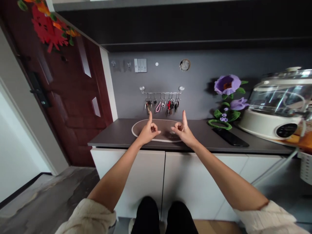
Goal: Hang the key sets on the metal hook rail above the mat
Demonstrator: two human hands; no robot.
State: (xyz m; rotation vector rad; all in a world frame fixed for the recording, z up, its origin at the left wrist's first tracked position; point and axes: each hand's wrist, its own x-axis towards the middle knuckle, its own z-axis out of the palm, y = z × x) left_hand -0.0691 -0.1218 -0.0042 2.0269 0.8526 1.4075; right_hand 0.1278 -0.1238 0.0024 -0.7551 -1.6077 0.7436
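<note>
My left hand [148,131] and my right hand [182,130] are both stretched out in front of me over a dark countertop [114,135]. Each has its index finger pointing up and its thumb out sideways, with the other fingers curled in. Neither hand holds anything. They hover above an oval brown mat [137,129] lying on the counter. Behind them, on the grey wall, a metal rail with several keys [162,104] hangs just beyond the fingertips.
A purple knitted flower [227,85] stands at the right, a flat black device [230,137] lies beside it, and a white appliance with a clear lid [275,107] sits further right. White cabinet doors [146,175] are below. A dark red door [68,97] is at the left.
</note>
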